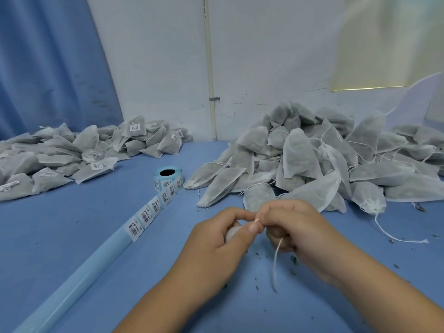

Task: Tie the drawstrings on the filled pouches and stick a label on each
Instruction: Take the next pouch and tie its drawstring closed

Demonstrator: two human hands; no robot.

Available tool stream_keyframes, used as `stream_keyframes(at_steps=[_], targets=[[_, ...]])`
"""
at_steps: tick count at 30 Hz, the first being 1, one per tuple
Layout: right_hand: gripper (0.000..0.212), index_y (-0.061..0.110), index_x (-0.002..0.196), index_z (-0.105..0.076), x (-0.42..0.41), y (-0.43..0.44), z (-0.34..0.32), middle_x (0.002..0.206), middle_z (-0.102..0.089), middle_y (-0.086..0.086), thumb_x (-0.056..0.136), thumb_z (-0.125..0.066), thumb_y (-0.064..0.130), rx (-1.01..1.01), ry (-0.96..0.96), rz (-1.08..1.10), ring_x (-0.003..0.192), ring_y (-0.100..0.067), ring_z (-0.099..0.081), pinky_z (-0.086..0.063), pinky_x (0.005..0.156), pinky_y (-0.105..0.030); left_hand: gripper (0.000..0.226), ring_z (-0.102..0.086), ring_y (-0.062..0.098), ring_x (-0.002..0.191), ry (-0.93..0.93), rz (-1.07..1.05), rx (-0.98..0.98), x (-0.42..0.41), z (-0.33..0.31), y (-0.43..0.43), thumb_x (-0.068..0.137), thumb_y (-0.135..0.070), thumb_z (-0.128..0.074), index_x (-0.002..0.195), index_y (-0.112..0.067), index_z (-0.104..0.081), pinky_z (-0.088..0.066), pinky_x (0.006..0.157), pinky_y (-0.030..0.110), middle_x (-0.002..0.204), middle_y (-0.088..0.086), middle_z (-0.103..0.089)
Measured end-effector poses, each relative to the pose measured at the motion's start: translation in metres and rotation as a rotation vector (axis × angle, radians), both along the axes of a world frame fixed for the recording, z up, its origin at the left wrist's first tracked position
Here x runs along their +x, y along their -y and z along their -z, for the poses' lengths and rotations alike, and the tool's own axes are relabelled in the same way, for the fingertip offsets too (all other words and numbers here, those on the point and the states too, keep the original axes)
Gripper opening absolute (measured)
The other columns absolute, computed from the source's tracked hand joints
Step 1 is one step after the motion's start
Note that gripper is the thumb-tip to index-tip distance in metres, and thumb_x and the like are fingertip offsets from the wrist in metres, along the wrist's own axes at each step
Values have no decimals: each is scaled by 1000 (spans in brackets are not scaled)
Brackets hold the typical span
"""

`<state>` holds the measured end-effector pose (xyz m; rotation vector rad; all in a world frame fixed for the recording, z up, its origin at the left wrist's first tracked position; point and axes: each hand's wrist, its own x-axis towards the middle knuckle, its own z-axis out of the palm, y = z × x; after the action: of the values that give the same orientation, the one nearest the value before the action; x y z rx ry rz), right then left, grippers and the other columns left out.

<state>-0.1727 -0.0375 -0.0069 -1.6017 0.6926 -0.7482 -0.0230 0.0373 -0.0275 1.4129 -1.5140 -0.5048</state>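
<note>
A white filled pouch lies on the blue table just beyond my hands, mostly hidden by them. My left hand grips its gathered neck, a white bit of fabric showing under the fingers. My right hand pinches the white drawstring, whose loose end hangs down toward me. Both hands meet fingertip to fingertip at the pouch's top. A roll of barcode labels stands to the upper left, its strip unrolled across the table.
A heap of unlabelled pouches rises at the right back. Labelled pouches lie piled at the left back. Empty blue backing paper runs to the lower left. Dark crumbs dot the blue table near my hands.
</note>
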Motion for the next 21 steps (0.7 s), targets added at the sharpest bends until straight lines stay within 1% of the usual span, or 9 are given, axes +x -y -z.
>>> stream_keyframes(at_steps=[1, 3, 6, 9, 12, 15, 16, 18, 21], targets=[[13, 17, 54, -62, 0, 0, 0, 49, -30, 2, 65, -58, 23, -22, -15, -8, 48, -13, -23, -23, 45, -21, 13, -53, 4, 57, -18, -13, 20, 1, -1, -1, 87, -52, -61, 85, -42, -67, -39, 55, 10, 60, -15, -57], [12, 16, 60, -68, 0, 0, 1, 53, -36, -3, 66, -62, 24, -65, -40, -7, 50, -13, -28, -23, 47, -23, 21, -44, 0, 46, -49, -36, 84, 5, -3, -2, 88, -45, -64, 71, -34, -68, -33, 47, 10, 53, -15, -54], [11, 14, 69, -71, -3, 2, 2, 60, -43, -6, 79, -70, 19, -129, -59, 16, 54, -14, -32, -27, 52, -27, 30, -43, 7, 47, -213, -3, 173, 8, -8, -3, 82, -44, -67, 57, -27, -66, -33, 48, 18, 49, -11, -52], [12, 17, 72, -72, -3, 2, 4, 63, -47, -4, 83, -68, 20, -159, -66, 34, 56, -15, -34, -30, 53, -27, 24, -42, 8, 46, -467, 74, 169, 7, -16, -5, 74, -35, -62, 55, -21, -67, -35, 47, 14, 50, -1, -50], [17, 22, 70, -72, 1, -1, 7, 56, -42, 3, 85, -66, 26, -156, -72, 32, 54, -13, -31, -27, 50, -22, 20, -43, 9, 49, -632, 157, 115, 7, -20, -9, 74, -26, -62, 64, -14, -74, -39, 51, 14, 55, 4, -52], [18, 24, 68, -71, 6, -4, 11, 53, -40, 7, 85, -65, 26, -203, -73, 40, 52, -12, -32, -28, 49, -20, 9, -41, 11, 50, -666, 124, 67, 5, -24, -12, 71, -18, -74, 74, -11, -78, -39, 51, 16, 58, 4, -54], [17, 23, 68, -71, 7, -5, 12, 53, -40, 8, 85, -65, 25, -247, -83, 55, 52, -10, -33, -29, 50, -19, 12, -40, 11, 50, -679, 88, 51, 5, -24, -12, 70, -20, -76, 77, -10, -78, -38, 50, 16, 58, 4, -54], [16, 20, 70, -68, 8, -6, 15, 51, -40, 11, 86, -65, 23, -364, -106, 83, 50, -7, -34, -31, 50, -17, 13, -39, 12, 52, -655, 5, 13, 5, -22, -10, 80, -20, -68, 79, -14, -80, -36, 49, 15, 58, 3, -53], [18, 19, 72, -64, 6, -10, 17, 51, -42, 6, 89, -61, 27, -636, -183, 54, 50, -7, -38, -31, 51, -19, 23, -42, 5, 48, -335, -129, -71, 7, -16, -9, 88, -20, -65, 76, -30, -80, -33, 49, 10, 54, -6, -54]])
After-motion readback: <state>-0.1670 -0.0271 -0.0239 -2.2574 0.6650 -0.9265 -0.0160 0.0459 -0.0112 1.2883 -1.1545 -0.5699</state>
